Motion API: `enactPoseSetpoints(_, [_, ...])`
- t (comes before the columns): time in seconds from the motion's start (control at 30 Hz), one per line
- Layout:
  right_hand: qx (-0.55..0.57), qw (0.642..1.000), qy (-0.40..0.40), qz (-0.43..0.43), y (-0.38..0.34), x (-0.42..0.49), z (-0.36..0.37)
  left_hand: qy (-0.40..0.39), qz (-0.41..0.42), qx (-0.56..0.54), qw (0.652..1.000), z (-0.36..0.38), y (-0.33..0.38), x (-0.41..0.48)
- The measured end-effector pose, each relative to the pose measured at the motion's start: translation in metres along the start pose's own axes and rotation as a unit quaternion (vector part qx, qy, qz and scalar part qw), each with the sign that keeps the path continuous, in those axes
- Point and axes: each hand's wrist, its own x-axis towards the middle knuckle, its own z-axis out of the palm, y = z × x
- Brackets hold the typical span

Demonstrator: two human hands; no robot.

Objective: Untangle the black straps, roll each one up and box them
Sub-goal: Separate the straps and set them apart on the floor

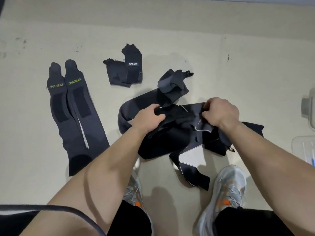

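Gripping the tangled straps (179, 133) with both hands: left hand (148, 116) and right hand (221, 111) clenched on one band running left-right between them.

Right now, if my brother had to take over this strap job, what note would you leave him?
Left hand grips a strap in the tangled straps; right hand pinches another part of that pile.
Two XUEYING straps lie flat, side by side, on the left. Shorter folded straps lie farther out, in the middle.
The clear box sits at the right edge, partly out of view.
Done: those straps are laid apart.
Left: untangle the pile, roll every strap, box them all.
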Motion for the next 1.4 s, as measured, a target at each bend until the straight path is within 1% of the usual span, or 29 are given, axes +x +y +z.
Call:
enactPoseSetpoints(0.07, [-0.07,0.997,-0.007,0.039,0.006,-0.003,-0.005,-0.028,0.025,0.029,0.999,0.005,0.013,-0.004])
enactPoseSetpoints(0.13, [-0.127,0.99,-0.016,0.061,0.006,-0.006,-0.004,-0.044,0.048,0.057,0.996,0.011,0.025,-0.006])
enactPoseSetpoints(0.2, [-0.159,0.985,-0.029,0.064,0.001,-0.007,-0.002,-0.028,0.044,0.075,0.996,0.018,0.031,-0.002])
enactPoseSetpoints(0.27, [-0.157,0.986,-0.02,0.044,-0.011,-0.002,-0.002,0.012,0.002,0.061,0.998,0.02,0.032,0.007])
enactPoseSetpoints(0.3, [-0.132,0.991,0.0,0.015,-0.019,0.003,-0.002,0.027,-0.017,0.056,0.998,0.02,0.031,0.012])
enactPoseSetpoints(0.37, [-0.021,0.998,0.025,-0.049,-0.04,0.015,-0.002,0.031,-0.014,0.066,0.997,0.02,0.028,0.018])
enactPoseSetpoints(0.43, [0.109,0.992,-0.005,-0.068,-0.065,0.028,0.001,0.043,0.028,0.082,0.995,0.02,0.025,0.02])
enactPoseSetpoints(0.47, [0.144,0.987,-0.026,-0.061,-0.078,0.034,0.004,0.052,0.055,0.085,0.993,0.02,0.025,0.02])
enactPoseSetpoints(0.5, [0.159,0.985,-0.044,-0.047,-0.089,0.039,0.007,0.056,0.085,0.085,0.991,0.021,0.024,0.019])
enactPoseSetpoints(0.57, [0.153,0.986,-0.067,-0.021,-0.104,0.045,0.013,0.048,0.143,0.087,0.985,0.023,0.024,0.014])
enactPoseSetpoints(0.63, [0.144,0.988,-0.054,-0.019,-0.107,0.049,0.019,0.035,0.186,0.104,0.976,0.027,0.026,0.007])
enactPoseSetpoints(0.7, [0.197,0.98,-0.015,-0.032,-0.103,0.051,0.023,0.023,0.205,0.11,0.972,0.032,0.027,0.002])
enactPoseSetpoints(0.73, [0.251,0.967,0.003,-0.043,-0.099,0.052,0.023,0.02,0.201,0.104,0.974,0.033,0.027,0.0])
enactPoseSetpoints(0.77, [0.32,0.946,0.01,-0.047,-0.095,0.052,0.021,0.017,0.183,0.088,0.979,0.033,0.026,-0.001])
enactPoseSetpoints(0.8, [0.4,0.916,0.009,-0.043,-0.09,0.05,0.017,0.013,0.151,0.059,0.987,0.032,0.021,-0.001])
enactPoseSetpoints(0.83, [0.481,0.876,-0.001,-0.024,-0.084,0.048,0.011,0.007,0.11,0.023,0.994,0.03,0.016,-0.001])
enactPoseSetpoints(0.87, [0.558,0.83,-0.017,0.002,-0.078,0.044,0.002,0.002,0.068,-0.016,0.998,0.027,0.008,-0.002])
enactPoseSetpoints(0.93, [0.663,0.744,-0.068,0.052,-0.063,0.033,-0.017,-0.011,0.003,-0.082,0.997,0.017,-0.004,-0.007])
enactPoseSetpoints(0.97, [0.681,0.722,-0.096,0.071,-0.056,0.025,-0.028,-0.019,-0.013,-0.099,0.995,0.01,-0.008,-0.01])
enactPoseSetpoints(1.0, [0.688,0.711,-0.119,0.083,-0.052,0.016,-0.036,-0.03,-0.021,-0.109,0.993,0.004,-0.009,-0.014])
enactPoseSetpoints(1.07, [0.712,0.684,-0.136,0.088,-0.046,0.001,-0.046,-0.056,-0.019,-0.108,0.992,-0.008,-0.003,-0.024])
enactPoseSetpoints(1.17, [0.782,0.603,-0.136,0.082,-0.045,-0.019,-0.06,-0.055,-0.013,-0.065,0.996,-0.025,0.006,-0.036])
enactPoseSetpoints(1.2, [0.789,0.595,-0.127,0.084,-0.044,-0.025,-0.066,-0.038,-0.014,-0.049,0.998,-0.032,0.003,-0.04])
enactPoseSetpoints(1.3, [0.787,0.606,-0.065,0.099,-0.03,-0.037,-0.089,0.033,-0.039,-0.012,0.999,-0.057,-0.009,-0.053])
enactPoseSetpoints(1.37, [0.804,0.585,-0.05,0.096,-0.017,-0.044,-0.105,0.072,-0.088,-0.036,0.993,-0.072,-0.014,-0.06])
enactPoseSetpoints(1.4, [0.811,0.574,-0.056,0.094,-0.012,-0.049,-0.112,0.087,-0.117,-0.06,0.988,-0.079,-0.011,-0.065])
